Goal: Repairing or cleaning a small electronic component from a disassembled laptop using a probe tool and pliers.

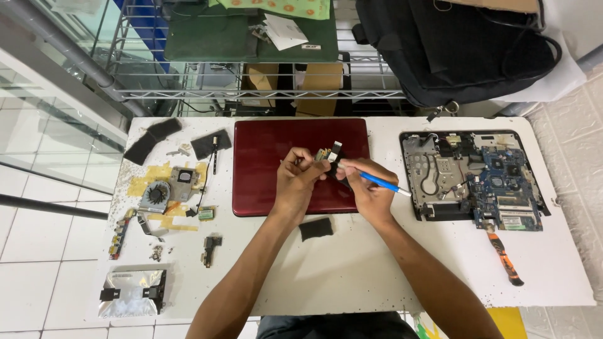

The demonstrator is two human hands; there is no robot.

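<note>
Two bare forearms rise from the bottom edge of the frame and meet over the middle of a white table [352, 270]. Between them, just below the hands, lies a small black foam pad [315, 228]. At lower left sits a silvery hard drive in a black bracket [132, 292], with a small black hinge piece [211, 244] and a few loose screws [155, 252] a little above it.

At the centre of the frame, the left hand [296, 179] is closed, its fingertips pinching a small circuit board [326, 154] with a pale tab on top. The right hand [366, 185] is closed around a blue-handled tool [382, 183], gripped like a pen, its dark tip pointing at the small board and its handle angling out to the right. Both hands hover over a closed dark red laptop lid [264, 157].

To the right lies an opened laptop base [471, 179] with its blue motherboard exposed, and an orange-and-black handled tool [504, 257] rests just below it. To the left sit a cooling fan with heatsink [164, 188] on yellow tape, and two black foam strips [151, 139] above that.

Along the top of the frame stand a wire shelf rack [251, 88] and, at upper right, a black bag [458, 44].
</note>
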